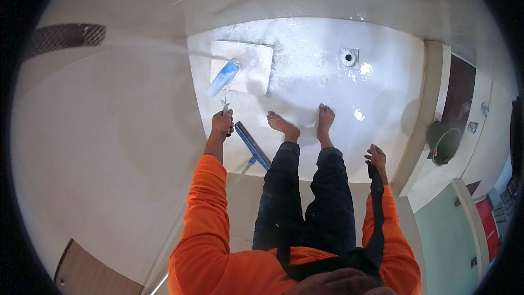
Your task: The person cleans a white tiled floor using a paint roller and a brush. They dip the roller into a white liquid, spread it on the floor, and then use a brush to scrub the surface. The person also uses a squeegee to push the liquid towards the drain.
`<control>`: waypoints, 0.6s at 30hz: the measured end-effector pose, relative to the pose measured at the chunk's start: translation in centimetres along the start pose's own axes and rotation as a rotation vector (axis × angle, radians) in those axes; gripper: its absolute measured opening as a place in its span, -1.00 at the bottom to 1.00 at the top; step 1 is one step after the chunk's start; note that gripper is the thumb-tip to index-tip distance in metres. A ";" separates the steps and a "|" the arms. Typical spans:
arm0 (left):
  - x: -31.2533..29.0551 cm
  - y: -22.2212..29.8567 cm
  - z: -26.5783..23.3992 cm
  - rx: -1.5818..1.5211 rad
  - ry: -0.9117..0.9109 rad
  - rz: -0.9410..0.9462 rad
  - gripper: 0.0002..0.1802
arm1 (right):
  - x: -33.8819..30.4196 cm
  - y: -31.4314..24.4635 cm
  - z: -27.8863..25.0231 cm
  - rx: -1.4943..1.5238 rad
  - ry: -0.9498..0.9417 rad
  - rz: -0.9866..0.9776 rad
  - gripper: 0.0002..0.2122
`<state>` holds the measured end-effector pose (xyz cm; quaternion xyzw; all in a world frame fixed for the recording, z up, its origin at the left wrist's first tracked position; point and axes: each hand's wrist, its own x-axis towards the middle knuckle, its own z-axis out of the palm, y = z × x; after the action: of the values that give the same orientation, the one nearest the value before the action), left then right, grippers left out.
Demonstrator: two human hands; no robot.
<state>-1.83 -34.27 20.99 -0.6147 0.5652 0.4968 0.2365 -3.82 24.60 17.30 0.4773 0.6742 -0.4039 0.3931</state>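
My left hand [222,122] is closed around the dark handle of what looks like a paint roller [223,78]. Its blue sleeve, slightly blurred, is over a pale square slab [256,54] on the white, wet-looking floor. My right hand [376,157] hangs beside my right leg with nothing in it, its fingers loosely bent and apart. A black strap [375,202] runs along that forearm up to the wrist. Just right of my left hand lies the blue head of a floor squeegee [252,146], its pale pole running down behind my left arm.
My bare feet stand on the white floor [376,93]. A square drain [349,57] with a round hole is set in it farther ahead. At right, a raised sill [423,114] borders the floor, with a green bucket [443,143] beyond. A frosted glass door [445,235] stands lower right.
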 end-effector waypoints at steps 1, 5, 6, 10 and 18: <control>0.0 -0.2 -0.2 0.014 -0.003 0.001 -0.81 | -0.1 -1.0 0.9 -0.019 -0.017 -0.023 -0.56; -0.5 -0.3 -0.4 0.040 -0.016 0.009 -0.80 | -0.7 -4.5 4.3 -0.045 -0.059 -0.108 -0.56; -0.5 -0.3 -0.5 0.044 -0.014 0.016 -0.79 | -1.0 -5.4 5.1 -0.039 -0.069 -0.128 -0.56; -0.5 -0.9 -0.9 0.054 -0.046 0.058 -0.78 | -2.7 -7.1 7.4 -0.052 -0.095 -0.151 -0.57; -1.5 -1.3 -0.9 0.125 -0.033 0.088 -0.75 | -3.9 -3.7 4.7 -0.174 -0.077 -0.052 -0.54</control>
<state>-0.10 -34.06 22.33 -0.5649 0.6176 0.4806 0.2618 -5.81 18.23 19.76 0.4078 0.7032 -0.3719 0.4483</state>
